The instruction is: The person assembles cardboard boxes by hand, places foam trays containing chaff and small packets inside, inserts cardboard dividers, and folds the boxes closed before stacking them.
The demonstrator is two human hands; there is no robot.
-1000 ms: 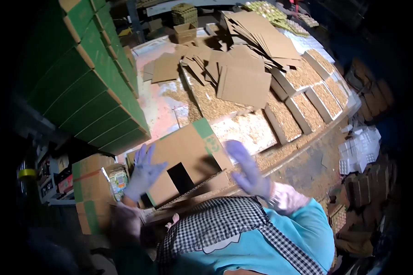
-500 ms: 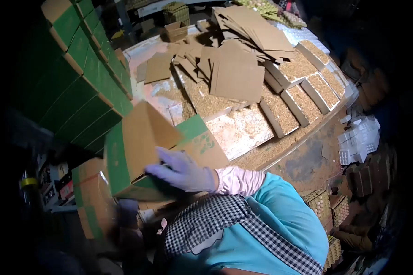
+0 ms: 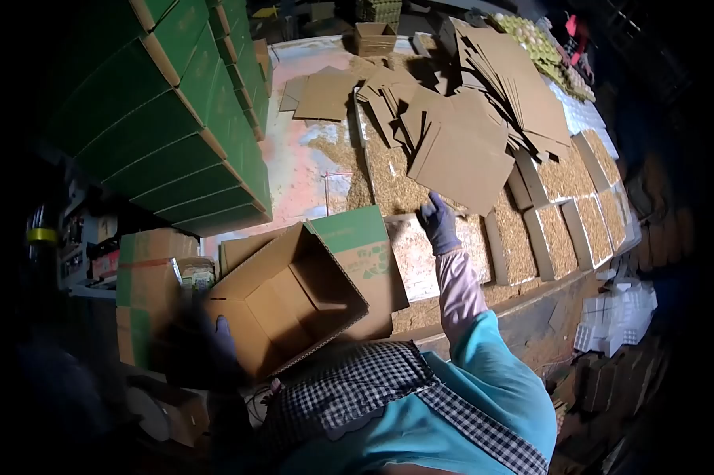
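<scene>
An open, empty cardboard box (image 3: 282, 305) is tilted toward me at the table's near edge, showing its inside. My left hand (image 3: 224, 336), gloved and in shadow, is at the box's left rim, with its thumb on the near side; the other fingers are hidden. Beneath and behind the box lies flat cardboard with a green band (image 3: 361, 245). My right hand (image 3: 438, 224), also gloved, reaches out over the table beside a pile of cardboard sheets (image 3: 464, 150). Its index finger and thumb are apart near the lowest sheet's edge, and it holds nothing visible.
Green boxes (image 3: 163, 119) stand stacked at the left. Several trays filled with husks (image 3: 551, 237) line the right side of the table (image 3: 290, 174). Egg trays (image 3: 535, 47) lie at the back right. A taped carton (image 3: 143, 269) stands at the lower left.
The flattened cardboard stays put while a box has come in over it and turned its opening toward me. My right hand has left the box and moved out toward the cardboard sheets.
</scene>
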